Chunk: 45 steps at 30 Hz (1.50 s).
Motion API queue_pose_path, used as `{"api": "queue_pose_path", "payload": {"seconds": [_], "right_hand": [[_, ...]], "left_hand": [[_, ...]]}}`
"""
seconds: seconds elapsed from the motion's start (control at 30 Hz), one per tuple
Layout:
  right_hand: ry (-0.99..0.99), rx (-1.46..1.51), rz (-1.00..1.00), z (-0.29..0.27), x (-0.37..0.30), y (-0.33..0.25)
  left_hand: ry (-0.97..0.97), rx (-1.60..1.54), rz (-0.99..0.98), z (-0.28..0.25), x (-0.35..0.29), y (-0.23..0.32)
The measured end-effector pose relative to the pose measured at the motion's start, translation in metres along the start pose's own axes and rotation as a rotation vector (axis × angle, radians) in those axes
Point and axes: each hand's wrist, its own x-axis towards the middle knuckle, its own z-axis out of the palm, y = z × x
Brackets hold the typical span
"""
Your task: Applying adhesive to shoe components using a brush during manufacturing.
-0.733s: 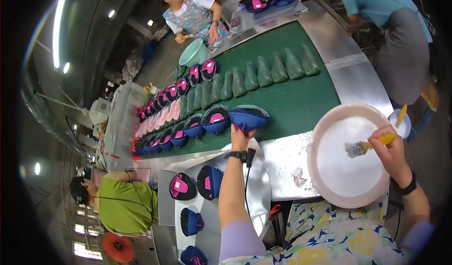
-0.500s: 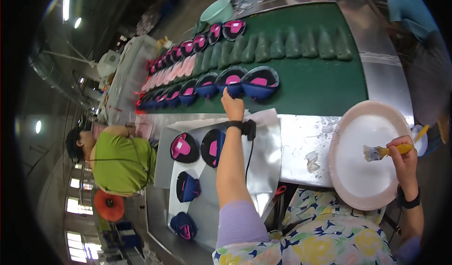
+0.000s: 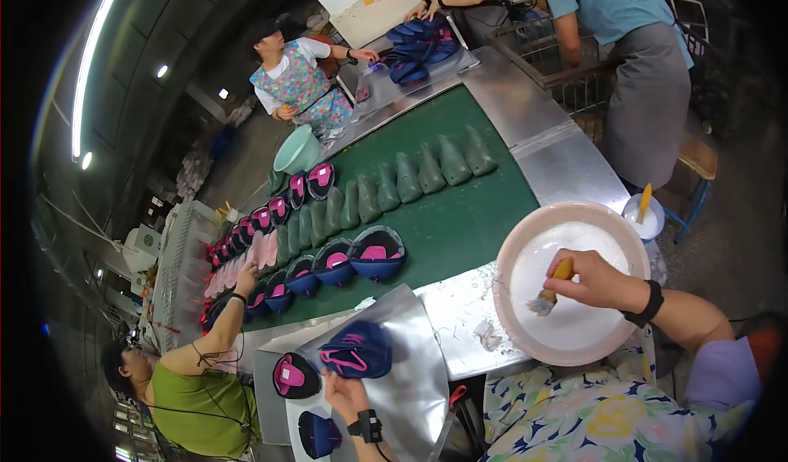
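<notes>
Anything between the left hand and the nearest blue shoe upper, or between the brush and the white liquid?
Nothing visible: the left hand meets the near edge of the blue shoe upper; the brush is over the white liquid.

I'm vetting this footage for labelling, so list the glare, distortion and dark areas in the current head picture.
Head view: the tube lamp at upper left looks bowed, and black closes in at the corners; head view: bright glare streaks the silvery sheet beside the left hand; head view: the ceiling area at upper left is dim, with little detail.
</notes>
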Motion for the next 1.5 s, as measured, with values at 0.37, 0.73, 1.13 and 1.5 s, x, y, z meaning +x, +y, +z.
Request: {"api": "queue_pose_path", "payload": {"seconds": [0.37, 0.73, 1.13, 1.5], "right_hand": [[0.006, -0.080, -0.035, 0.001, 0.001, 0.030], [-0.060, -0.254, -0.250, -0.005, -0.008, 0.036], [0.169, 0.147, -0.509, -0.037, 0.039, -0.009], [0.405, 0.093, -0.097, -0.031, 0.022, 0.004]], "left_hand": [[-0.361, 1.603, 0.551, -0.003, -0.034, -0.042], [-0.947, 1.876, 0.142, 0.045, 0.021, -0.058], [-0.681, 0.888, -0.306, 0.133, 0.003, -0.097], [-0.913, 1.063, 0.193, 0.138, -0.004, -0.151]]}}
